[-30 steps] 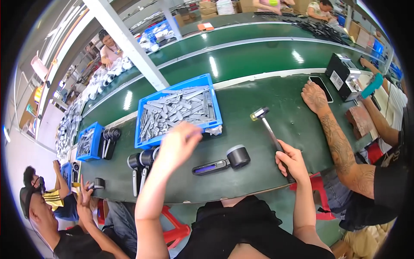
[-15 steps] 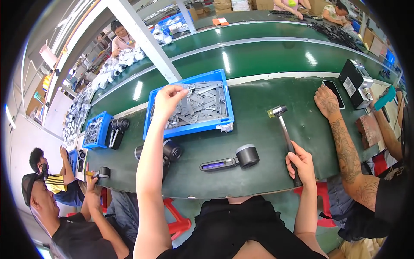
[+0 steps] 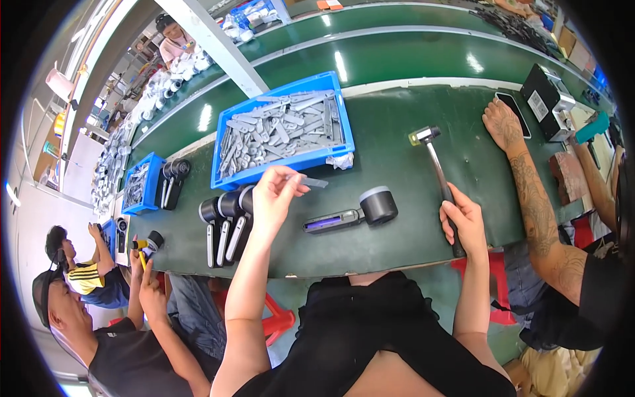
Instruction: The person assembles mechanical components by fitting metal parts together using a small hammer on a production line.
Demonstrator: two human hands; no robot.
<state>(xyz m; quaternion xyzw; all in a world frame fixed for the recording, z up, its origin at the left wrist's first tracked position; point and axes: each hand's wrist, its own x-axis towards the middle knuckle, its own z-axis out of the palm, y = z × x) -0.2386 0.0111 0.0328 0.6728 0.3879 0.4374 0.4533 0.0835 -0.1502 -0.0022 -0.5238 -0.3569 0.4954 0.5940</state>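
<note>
Pinched in the fingers of my left hand (image 3: 276, 198) is a thin grey plastic strip (image 3: 315, 182), held above the table just in front of a blue bin (image 3: 284, 165). Many similar grey strips (image 3: 278, 129) fill that bin. My right hand (image 3: 463, 215) grips a small mallet (image 3: 436, 162) by its dark handle, its head pointing away from me. Between my hands lies a black round-headed handheld device (image 3: 378, 205), its handle showing an open slot with a purple part inside. Several like devices (image 3: 225, 225) with grey strips on their handles lie together left of my left forearm.
A co-worker's tattooed arm (image 3: 529, 192) rests on the table at right, beside a phone (image 3: 512, 114) and a black box (image 3: 548, 102). At left are a smaller blue bin (image 3: 142, 184) and a co-worker holding a yellow-handled tool (image 3: 141, 255). A green conveyor (image 3: 397, 56) runs behind.
My left hand has come back from over the blue bin toward me, and a grey strip now shows in its fingers. The right hand keeps the mallet in nearly the same place.
</note>
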